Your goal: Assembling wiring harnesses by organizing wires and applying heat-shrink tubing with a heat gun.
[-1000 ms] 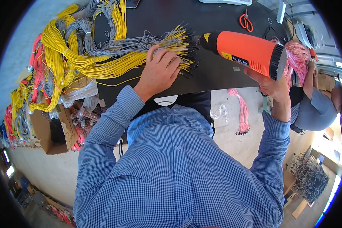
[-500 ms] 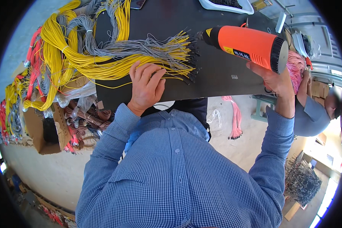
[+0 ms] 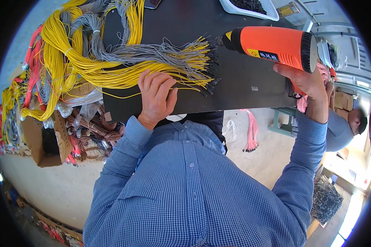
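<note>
My right hand (image 3: pixel 307 84) is closed around the handle of an orange heat gun (image 3: pixel 272 46) with a black rear cap. Its dark nozzle points left at the black-tipped ends (image 3: pixel 212 68) of a wire bundle, with a small gap between. Yellow wires (image 3: pixel 107 74) and grey wires (image 3: pixel 132 53) lie along the black table (image 3: pixel 243 86), their ends fanned out to the right. My left hand (image 3: pixel 156 96) rests its spread, slightly bent fingers at the near edge of the yellow wires. One loose yellow wire runs behind it.
A white tray (image 3: pixel 272 12) of small black pieces stands at the far right. Left of the table are an open cardboard box (image 3: pixel 49 144) and red wire bundles (image 3: pixel 35 78). A pink wire bundle (image 3: pixel 251 131) lies below the near edge. Another person (image 3: pixel 338 129) is at the right.
The heat gun and my right hand have shifted slightly right in the view. My left hand stays at the yellow wires. The person at the right appears farther behind my arm.
</note>
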A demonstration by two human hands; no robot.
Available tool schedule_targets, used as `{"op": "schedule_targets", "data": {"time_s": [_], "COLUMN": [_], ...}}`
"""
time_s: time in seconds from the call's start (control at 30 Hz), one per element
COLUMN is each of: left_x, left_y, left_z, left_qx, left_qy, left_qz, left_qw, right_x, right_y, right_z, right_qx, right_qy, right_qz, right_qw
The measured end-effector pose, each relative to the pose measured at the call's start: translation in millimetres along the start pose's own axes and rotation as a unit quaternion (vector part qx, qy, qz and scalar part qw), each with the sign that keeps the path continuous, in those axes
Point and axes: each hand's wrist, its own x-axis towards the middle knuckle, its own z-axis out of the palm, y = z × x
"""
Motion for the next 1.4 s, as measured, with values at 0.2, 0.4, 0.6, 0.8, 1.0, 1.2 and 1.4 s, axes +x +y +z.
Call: {"op": "schedule_targets", "data": {"time_s": [0.2, 0.4, 0.6, 0.8, 1.0, 1.2, 1.4], "left_x": [0, 2, 0, 1, 2, 2, 3], "left_y": [-2, -3, -5, -5, -4, -4, -3], "left_z": [-1, -2, -2, 0, 1, 0, 0], "left_qx": [0.001, -0.012, -0.008, -0.01, -0.008, 0.0, -0.004], "left_qy": [0.017, 0.023, 0.018, 0.017, 0.012, 0.005, 0.007], "left_qz": [-0.006, -0.017, -0.018, -0.016, -0.013, -0.013, -0.007], "left_qw": [1.0, 1.0, 1.0, 1.0, 1.0, 1.0, 1.0], "right_x": [4, 5, -5, -17, -31, -41, -44], "right_y": [-18, -20, -9, -3, -1, -5, -3], "right_z": [-5, -7, 2, 8, 14, 19, 24], "right_qx": [-0.049, -0.089, -0.055, -0.064, -0.011, 0.156, -0.02], "right_qy": [-0.016, -0.03, -0.031, -0.031, -0.007, -0.023, -0.012], "right_qz": [-0.022, 0.019, 0.025, 0.046, -0.005, 0.059, -0.024], "right_qw": [0.998, 0.995, 0.998, 0.996, 1.0, 0.986, 0.999]}}
